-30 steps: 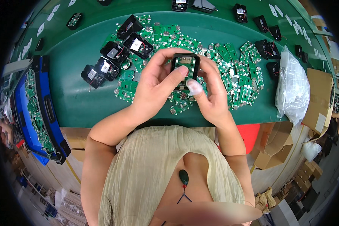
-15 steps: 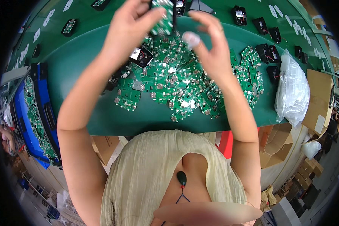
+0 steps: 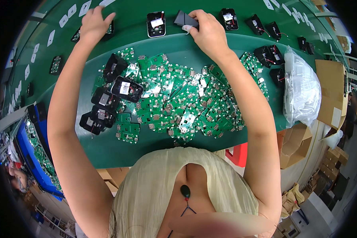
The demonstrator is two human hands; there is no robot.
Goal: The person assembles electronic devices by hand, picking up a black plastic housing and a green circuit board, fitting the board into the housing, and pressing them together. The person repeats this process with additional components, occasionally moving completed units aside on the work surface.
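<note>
My left hand (image 3: 94, 27) hovers at the far left with its thumb spread from the fingers and nothing visible in its grip. Partly hidden behind it are a black housing (image 3: 110, 31) and another dark housing (image 3: 76, 35). At the far middle, my right hand (image 3: 211, 32) pinches a dark grey case (image 3: 185, 19) between thumb and fingers; a pale covering wraps one of its fingertips. Open black housings with white-labelled parts inside, one housing (image 3: 156, 24) and another (image 3: 229, 19), flank that case. Nearer me spreads a heap of green circuit boards (image 3: 174, 95).
Several black housings (image 3: 105, 99) cluster left of the heap; others with wires (image 3: 267, 55) stand at right. A clear plastic bag (image 3: 301, 89) and a cardboard box (image 3: 330, 91) lie beyond them. A blue bin of boards (image 3: 35, 150) sits at left. White flat pieces (image 3: 63, 20) line the far surface.
My left hand has moved left and let go of the black housing with a green board. My right hand has moved farther away and closed on the dark grey case.
</note>
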